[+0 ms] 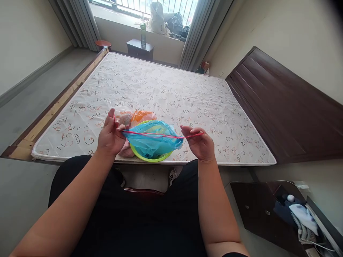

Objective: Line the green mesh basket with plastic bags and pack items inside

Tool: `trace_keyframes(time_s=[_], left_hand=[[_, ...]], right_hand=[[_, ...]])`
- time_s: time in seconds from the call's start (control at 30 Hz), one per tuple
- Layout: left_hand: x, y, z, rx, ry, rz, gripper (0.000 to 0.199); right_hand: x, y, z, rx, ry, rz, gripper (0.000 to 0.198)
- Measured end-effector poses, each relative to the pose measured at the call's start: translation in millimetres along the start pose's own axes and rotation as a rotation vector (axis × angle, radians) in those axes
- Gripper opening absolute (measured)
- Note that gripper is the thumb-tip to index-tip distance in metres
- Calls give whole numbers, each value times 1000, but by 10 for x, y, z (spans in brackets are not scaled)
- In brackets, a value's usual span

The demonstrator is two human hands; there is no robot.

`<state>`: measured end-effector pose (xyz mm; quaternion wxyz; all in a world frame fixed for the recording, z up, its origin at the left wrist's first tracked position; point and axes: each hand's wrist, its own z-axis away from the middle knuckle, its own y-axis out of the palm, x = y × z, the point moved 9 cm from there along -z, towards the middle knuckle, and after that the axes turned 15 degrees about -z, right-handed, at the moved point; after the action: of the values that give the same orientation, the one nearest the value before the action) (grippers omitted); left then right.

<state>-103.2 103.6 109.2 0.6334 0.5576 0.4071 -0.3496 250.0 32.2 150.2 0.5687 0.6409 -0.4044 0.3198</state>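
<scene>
The blue bag (152, 144) hangs between the left hand (109, 135) and right hand (199, 143), neither clearly nearer, over the green basin (152, 160) by the mattress's (171, 85) near edge, its long axis running left-right along the red cord (160, 135) that both hands' grips hold in curled fingers.

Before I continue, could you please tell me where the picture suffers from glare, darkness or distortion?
Head view: glare washes out the window; a dark blur fills the upper right corner; the trousers show little detail; wide-angle distortion seems to stretch the headboard; the blue bag is clear enough.
</scene>
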Motion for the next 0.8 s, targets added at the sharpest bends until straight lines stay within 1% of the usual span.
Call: trace_keyframes(time_s=[0.1,0.17,0.23,0.3,0.4,0.47,0.53,0.63,0.73,0.8], left_hand=[[-82,232,74,42,44,-93,35],[-156,312,92,20,80,-154,43],[-239,315,84,-40,125,-179,46],[-291,281,58,-95,163,-159,46],[-293,242,6,-135,197,-104,43],[-294,252,-26,-147,221,-99,40],[-333,303,-53,-152,252,-132,33],[-454,466,-77,-134,302,-230,24],[-541,684,-58,-78,309,-327,25],[-509,835,-20,1,264,-377,28]], right_hand=[[140,88,-47,-30,-65,-55,28],[221,70,-115,-80,-97,-119,24],[256,-10,-206,-156,-118,-169,21],[239,-110,-303,-228,-137,-197,20],[153,-219,-424,-310,-175,-245,21],[108,-231,-471,-342,-197,-246,21],[101,-168,-500,-335,-196,-188,22],[130,32,-522,-258,-133,-41,18],[161,262,-507,-164,-60,93,11],[157,434,-485,-78,-16,153,8]])
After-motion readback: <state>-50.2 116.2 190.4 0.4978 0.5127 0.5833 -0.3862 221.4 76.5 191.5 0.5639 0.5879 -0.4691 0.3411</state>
